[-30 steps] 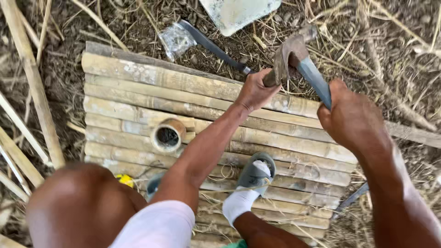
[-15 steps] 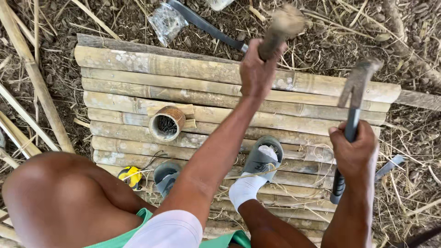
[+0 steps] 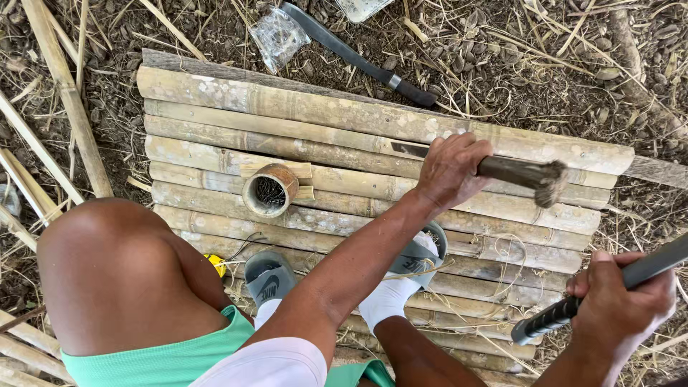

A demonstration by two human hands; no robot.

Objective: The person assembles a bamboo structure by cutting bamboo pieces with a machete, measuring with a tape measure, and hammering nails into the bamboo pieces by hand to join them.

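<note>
Left hand (image 3: 448, 168), centre right of the frame: fingers closing fully around a dark chisel (image 3: 512, 172), holding it nearly flat, blade tip touching a bamboo slat (image 3: 344, 150) of the bamboo panel (image 3: 215, 93) lying across the middle of the frame, frayed butt end pointing right.

Right hand (image 3: 620, 304), lower right: gripping tight the black ribbed handle of a hammer (image 3: 573, 308), shaft running out past the right edge, head out of view.

Resting on the panel at centre left: a short bamboo tube (image 3: 269, 190), open end up. Lying on the ground above the panel, upper centre: a long knife (image 3: 358, 54) beside a clear plastic bag (image 3: 276, 36).
</note>
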